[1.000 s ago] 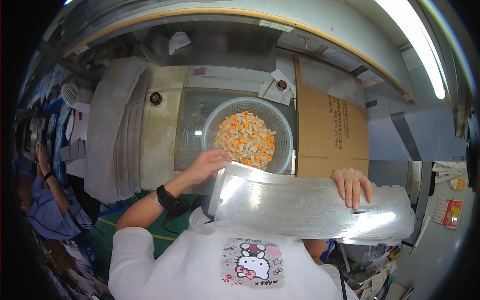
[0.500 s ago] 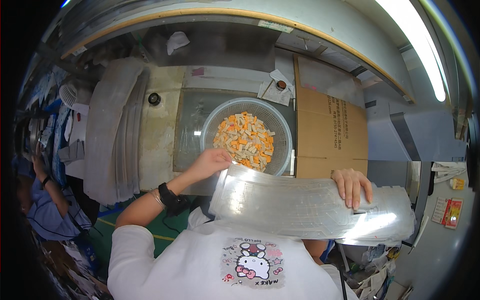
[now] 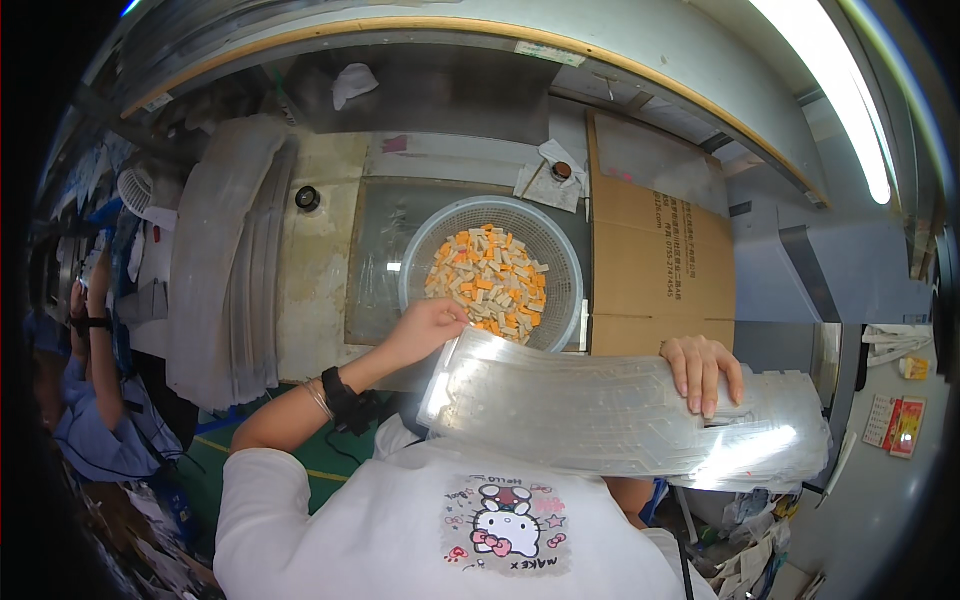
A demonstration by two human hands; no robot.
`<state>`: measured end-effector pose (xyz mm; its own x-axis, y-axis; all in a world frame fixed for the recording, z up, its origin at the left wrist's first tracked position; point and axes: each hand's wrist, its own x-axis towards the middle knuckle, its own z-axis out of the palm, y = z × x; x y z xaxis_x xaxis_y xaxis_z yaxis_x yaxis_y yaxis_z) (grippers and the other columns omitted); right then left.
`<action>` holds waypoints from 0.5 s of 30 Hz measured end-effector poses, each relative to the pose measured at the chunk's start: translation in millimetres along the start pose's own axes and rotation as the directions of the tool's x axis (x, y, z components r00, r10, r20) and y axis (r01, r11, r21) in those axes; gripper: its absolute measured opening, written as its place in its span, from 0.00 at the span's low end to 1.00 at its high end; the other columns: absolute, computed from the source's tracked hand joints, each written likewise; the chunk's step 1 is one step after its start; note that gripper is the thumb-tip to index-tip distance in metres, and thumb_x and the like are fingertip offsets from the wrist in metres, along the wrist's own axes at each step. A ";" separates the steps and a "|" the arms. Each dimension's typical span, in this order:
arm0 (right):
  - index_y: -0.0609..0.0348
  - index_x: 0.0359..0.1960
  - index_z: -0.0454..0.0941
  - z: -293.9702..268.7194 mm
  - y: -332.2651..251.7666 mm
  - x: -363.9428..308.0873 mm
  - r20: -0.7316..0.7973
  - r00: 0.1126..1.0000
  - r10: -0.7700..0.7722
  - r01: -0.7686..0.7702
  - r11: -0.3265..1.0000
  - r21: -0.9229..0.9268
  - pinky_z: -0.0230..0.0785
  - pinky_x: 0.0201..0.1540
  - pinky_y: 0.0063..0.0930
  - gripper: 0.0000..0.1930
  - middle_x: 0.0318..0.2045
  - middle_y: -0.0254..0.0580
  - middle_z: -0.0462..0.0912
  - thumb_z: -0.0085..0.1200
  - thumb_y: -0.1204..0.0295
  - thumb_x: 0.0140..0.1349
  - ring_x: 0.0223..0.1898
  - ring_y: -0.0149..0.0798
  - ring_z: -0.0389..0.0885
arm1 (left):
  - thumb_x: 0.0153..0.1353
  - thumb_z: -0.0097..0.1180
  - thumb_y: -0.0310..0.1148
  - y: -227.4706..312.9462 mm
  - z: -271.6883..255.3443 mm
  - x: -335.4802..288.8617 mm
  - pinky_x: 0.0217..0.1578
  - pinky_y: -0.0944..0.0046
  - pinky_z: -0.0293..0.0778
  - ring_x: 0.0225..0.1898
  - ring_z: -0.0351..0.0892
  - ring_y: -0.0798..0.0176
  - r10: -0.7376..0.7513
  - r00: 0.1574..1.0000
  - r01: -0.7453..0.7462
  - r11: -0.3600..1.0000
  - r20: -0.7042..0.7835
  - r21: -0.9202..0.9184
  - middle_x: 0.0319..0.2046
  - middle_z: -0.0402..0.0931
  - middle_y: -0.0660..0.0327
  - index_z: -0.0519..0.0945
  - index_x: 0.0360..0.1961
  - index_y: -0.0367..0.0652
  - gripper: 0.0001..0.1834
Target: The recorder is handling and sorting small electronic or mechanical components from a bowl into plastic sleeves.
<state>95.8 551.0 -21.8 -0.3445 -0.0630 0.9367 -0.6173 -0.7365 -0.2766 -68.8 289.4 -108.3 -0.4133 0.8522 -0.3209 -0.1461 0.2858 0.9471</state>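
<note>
I hold a stack of clear plastic blister trays [image 3: 610, 410] flat in front of my chest. My left hand [image 3: 425, 328] grips its left corner, next to the rim of a round mesh basket [image 3: 560, 262]. My right hand [image 3: 702, 370] lies with its fingers over the top edge on the right. The basket is filled with several small orange and beige pieces [image 3: 490, 285] and stands on a clear mat on the bench.
A flat brown cardboard sheet [image 3: 655, 250] lies right of the basket. A tall stack of clear trays [image 3: 215, 260] lies on the left of the bench. Another person in blue [image 3: 90, 400] stands at the far left. A small red packet [image 3: 905, 425] sits at the right.
The tray stack has tipped slightly, its left corner drawn nearer the basket's rim. Both hands keep their grip.
</note>
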 end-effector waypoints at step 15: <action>0.47 0.37 0.70 3.2 1.5 1.2 -0.007 1.000 -0.014 0.014 1.000 -0.003 0.64 0.38 0.21 0.10 0.29 0.42 0.77 0.45 0.74 0.52 0.32 0.34 0.75 | 0.56 0.37 0.41 -0.4 11.8 0.5 0.20 0.70 0.65 0.17 0.69 0.66 -0.289 0.938 0.246 0.944 -0.192 -0.219 0.15 0.70 0.61 0.71 0.35 0.32 0.20</action>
<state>96.7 547.6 -20.4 -0.3407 -0.0483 0.9389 -0.6243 -0.7351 -0.2643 -58.3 294.9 -108.8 -0.5179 0.6326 -0.5758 -0.4364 0.3835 0.8139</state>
